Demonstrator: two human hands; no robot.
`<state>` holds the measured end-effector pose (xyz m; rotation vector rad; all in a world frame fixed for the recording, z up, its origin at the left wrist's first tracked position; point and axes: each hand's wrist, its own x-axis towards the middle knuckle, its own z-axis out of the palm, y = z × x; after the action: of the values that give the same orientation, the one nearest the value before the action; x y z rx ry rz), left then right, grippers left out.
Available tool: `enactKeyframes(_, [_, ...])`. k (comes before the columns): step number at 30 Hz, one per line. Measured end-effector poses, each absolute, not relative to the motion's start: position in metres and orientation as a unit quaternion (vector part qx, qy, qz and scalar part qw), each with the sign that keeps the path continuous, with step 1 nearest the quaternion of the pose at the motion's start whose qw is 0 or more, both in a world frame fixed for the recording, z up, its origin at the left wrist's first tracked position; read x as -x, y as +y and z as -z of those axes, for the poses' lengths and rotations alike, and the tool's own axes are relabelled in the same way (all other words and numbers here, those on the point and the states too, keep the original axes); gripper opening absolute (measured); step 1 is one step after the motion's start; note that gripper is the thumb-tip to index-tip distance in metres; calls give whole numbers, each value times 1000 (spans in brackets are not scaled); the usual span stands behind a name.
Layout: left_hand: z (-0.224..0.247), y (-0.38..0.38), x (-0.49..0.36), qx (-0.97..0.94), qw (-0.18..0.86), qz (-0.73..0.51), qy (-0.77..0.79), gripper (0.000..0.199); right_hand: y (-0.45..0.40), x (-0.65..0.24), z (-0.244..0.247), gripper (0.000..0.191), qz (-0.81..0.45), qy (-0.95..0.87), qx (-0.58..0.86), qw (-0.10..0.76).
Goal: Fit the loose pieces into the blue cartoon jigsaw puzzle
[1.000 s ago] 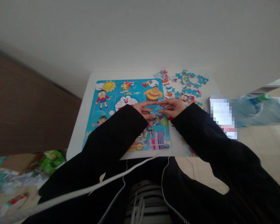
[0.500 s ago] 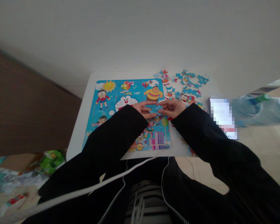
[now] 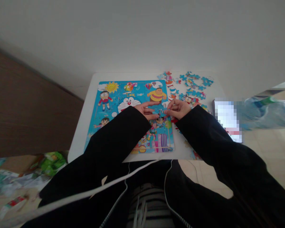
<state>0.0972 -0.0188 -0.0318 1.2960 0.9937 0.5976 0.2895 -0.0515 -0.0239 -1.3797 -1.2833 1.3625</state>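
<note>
A blue cartoon jigsaw puzzle [image 3: 121,95] lies on the white table, much of it assembled. My left hand [image 3: 148,110] is over its right half, index finger stretched out, thumb and other fingers closed around a small blue puzzle piece [image 3: 156,111]. Facing it, my right hand [image 3: 179,108] pinches another blue puzzle piece [image 3: 165,111] between thumb and fingertips. The two pieces are close together; whether they touch is hard to make out. My left sleeve covers the puzzle's lower left part.
Loose puzzle pieces [image 3: 192,80] are scattered along the right of the puzzle. A phone [image 3: 225,120] with a blurred screen is beyond my right sleeve, near a clear plastic bag [image 3: 268,110]. The wall [image 3: 142,38] rises behind the table [image 3: 79,133]. A white cable [image 3: 114,182] crosses below.
My right hand has drawn slightly to the right, its fingers pinching more tightly. A small gap with dark and white detail now shows between the hands. My left hand has barely moved.
</note>
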Motion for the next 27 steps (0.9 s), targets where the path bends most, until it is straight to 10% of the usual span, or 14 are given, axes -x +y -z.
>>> enactKeyframes(27, [49, -17, -97, -704, 485, -304, 420, 35, -46, -303, 32, 31, -450, -562, 558, 413])
